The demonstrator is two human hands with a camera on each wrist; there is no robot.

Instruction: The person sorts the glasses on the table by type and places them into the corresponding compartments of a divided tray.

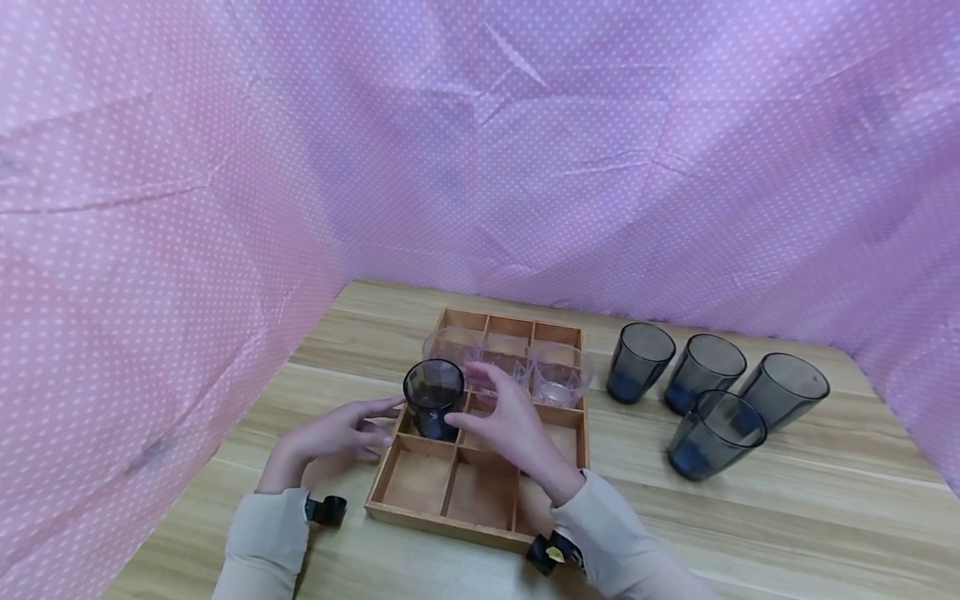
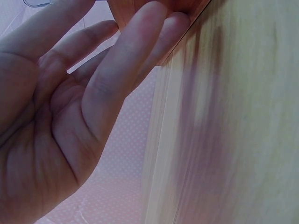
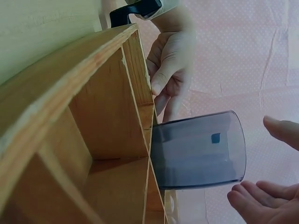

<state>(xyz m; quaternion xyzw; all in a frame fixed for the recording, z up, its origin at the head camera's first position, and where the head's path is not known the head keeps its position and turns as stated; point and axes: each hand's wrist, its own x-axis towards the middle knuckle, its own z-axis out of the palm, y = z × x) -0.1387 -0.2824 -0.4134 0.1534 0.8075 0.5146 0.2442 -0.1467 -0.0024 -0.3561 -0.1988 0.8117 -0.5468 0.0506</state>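
Observation:
A dark tinted glass [image 1: 433, 398] stands upright in a left-hand compartment of the wooden divided tray [image 1: 442, 522]. My right hand [image 1: 510, 421] is beside this glass, thumb and fingers spread apart. In the right wrist view the fingertips are close to the rim of the tinted glass [image 3: 201, 150], without curling round it. My left hand [image 1: 330, 437] is at the tray's left side, its fingers loosely extended. The left wrist view shows the fingertips of the left hand [image 2: 88, 93] at the tray's wooden wall [image 2: 126, 11]; contact is hard to tell.
Three clear glasses [image 1: 558, 383] stand in a row in the tray behind the tinted one. Several more dark tinted glasses [image 1: 705, 371] stand on the wooden table [image 1: 750, 533] to the right. Pink dotted cloth [image 1: 525, 167] hangs behind and at the sides.

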